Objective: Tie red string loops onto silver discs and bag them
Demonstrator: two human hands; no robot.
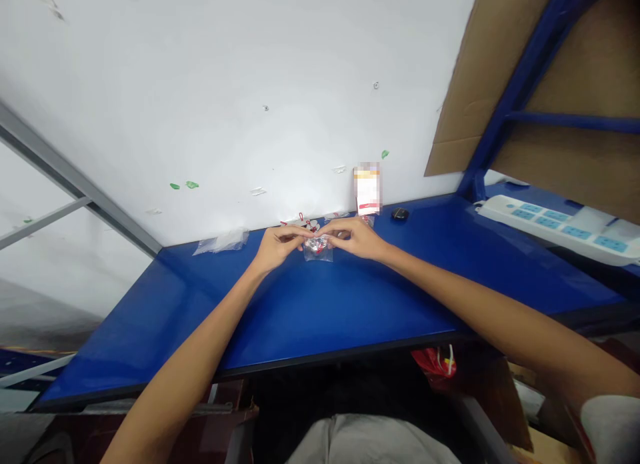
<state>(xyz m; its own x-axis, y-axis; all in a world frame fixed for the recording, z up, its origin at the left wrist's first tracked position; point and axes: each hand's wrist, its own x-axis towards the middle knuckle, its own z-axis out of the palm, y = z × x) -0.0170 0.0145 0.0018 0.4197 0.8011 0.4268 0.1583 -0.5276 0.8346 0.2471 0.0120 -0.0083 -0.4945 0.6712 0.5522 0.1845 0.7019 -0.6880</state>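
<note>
A small clear plastic bag (319, 249) with something silvery and red inside lies at the middle of the blue table, between my two hands. My left hand (281, 244) pinches the bag's top edge from the left. From the right, my right hand (354, 237) pinches the same edge, its fingertips close to those of the left. Just behind my fingers are several small pale pieces with red cord loops (301, 217), partly hidden by the hands. What exactly the bag holds is too small to make out.
Flat clear plastic bags (223, 241) lie at the table's back left. A phone-like upright card (369, 192), partly blurred, leans on the wall. Right of it sits a small black object (400, 214). A white power strip (560, 227) lies at the right, beside a blue frame (520, 84).
</note>
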